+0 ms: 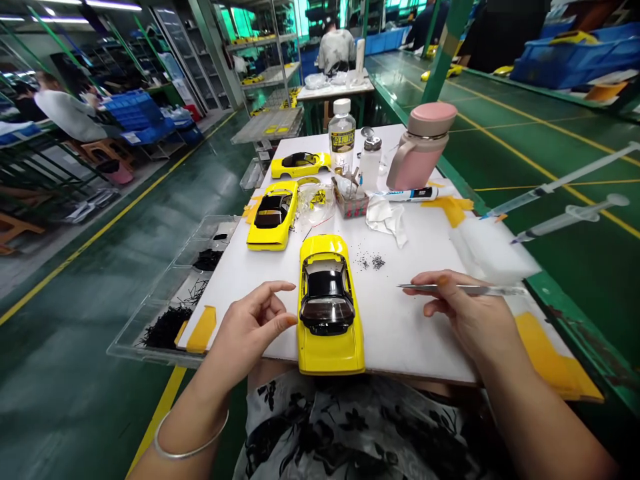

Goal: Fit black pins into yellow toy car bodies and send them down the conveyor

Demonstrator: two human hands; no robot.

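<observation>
A yellow model car body [333, 347] with a black roof and dark windows lies at the front edge of the white work board [400, 333], its near end toward me. My left hand [257, 320] is just left of it, fingers apart and curved, holding nothing; whether a fingertip touches the car side I cannot tell. In my right hand [450, 300] is a pair of metal tweezers [420, 287], pinched between thumb and fingers, tips pointing left above the board. A small heap of tiny black parts [379, 262] lies between the car and the tweezers.
Two more yellow car bodies [273, 217] stand behind on the left. Farther back are a clear bottle [342, 133], a pink mug [420, 147], a marker [410, 194] and a crumpled tissue [387, 219]. Syringes [565, 220] rest on the right; a plastic tray [125, 350] of black parts sits left.
</observation>
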